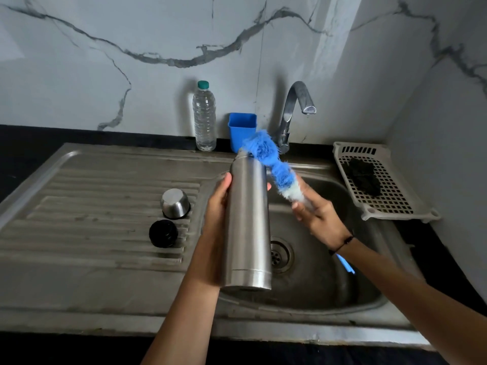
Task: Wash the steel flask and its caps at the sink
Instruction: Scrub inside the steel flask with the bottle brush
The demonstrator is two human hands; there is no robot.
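Observation:
My left hand (217, 206) grips a tall steel flask (247, 219) around its upper body and holds it upright over the left rim of the sink basin (329, 283). In my right hand (315, 216) is a blue and white bottle brush (268, 159), held just below the bristles. Its blue bristle head lies against the flask's open mouth, and the blue handle end shows below my wrist. On the ribbed draining board (92, 206) stand a steel cup cap (175, 203), upside down, and a black inner cap (162, 233) in front of it.
The tap (297, 106) stands behind the basin and no water runs from it. A clear water bottle (204, 117) and a blue square tub (242, 130) stand at the wall. A white slotted tray (387, 191) with a black scrubber (363, 177) sits right of the basin.

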